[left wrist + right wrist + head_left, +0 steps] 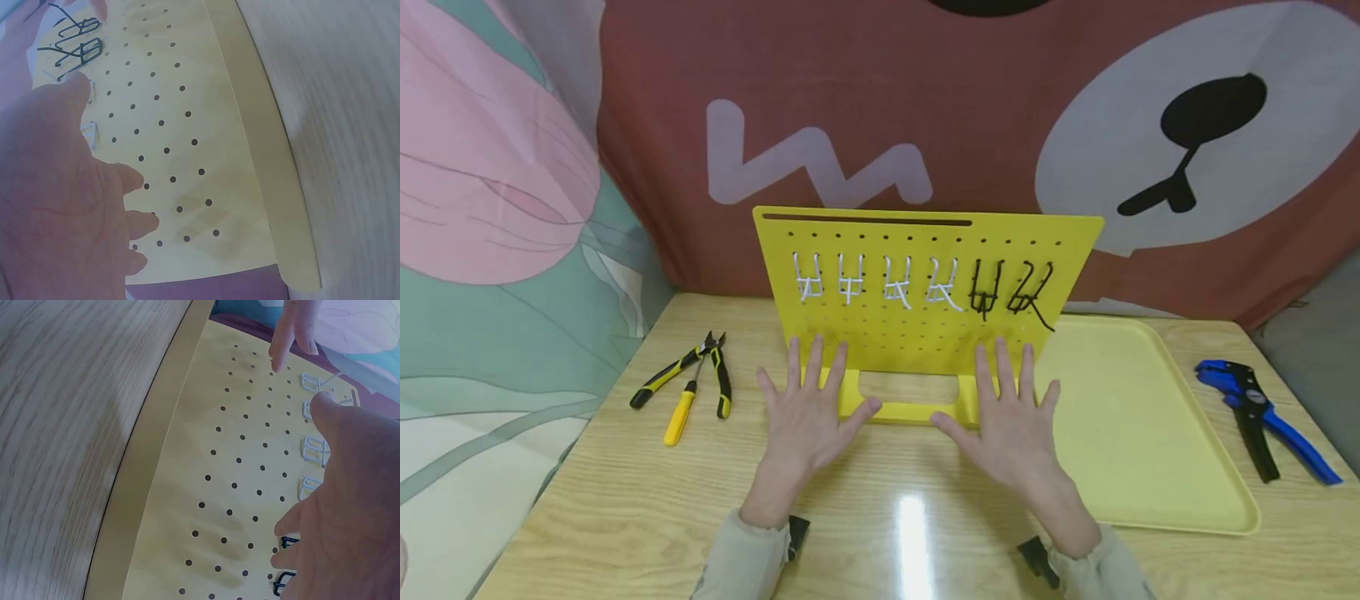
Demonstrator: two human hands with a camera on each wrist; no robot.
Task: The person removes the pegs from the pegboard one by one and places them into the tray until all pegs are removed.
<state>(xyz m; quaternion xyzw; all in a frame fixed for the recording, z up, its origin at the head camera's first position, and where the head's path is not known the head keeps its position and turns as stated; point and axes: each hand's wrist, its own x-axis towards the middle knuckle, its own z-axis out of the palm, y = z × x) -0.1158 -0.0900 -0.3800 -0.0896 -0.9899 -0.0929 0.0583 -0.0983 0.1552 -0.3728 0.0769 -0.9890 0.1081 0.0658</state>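
Note:
A yellow pegboard (917,350) stands upright on its base at the middle of the wooden table. Several white hooks (852,279) and two black hooks (985,292) hang in one row across it. My left hand (805,417) is spread in front of the board's lower left part, fingers straight and holding nothing. On the other side my right hand (1015,429) is spread likewise before the lower right part. Both wrist views show the palms facing the perforated board, with the left hand's fingers (140,225) overlapping its holes.
Left of the board lie black-and-yellow pliers (722,375) and a screwdriver (680,417) with a yellow handle. A pale yellow tray (1135,433) rests to the right, with a blue-and-black wire stripper (1255,408) beyond it. A printed cloth (985,100) hangs behind the table.

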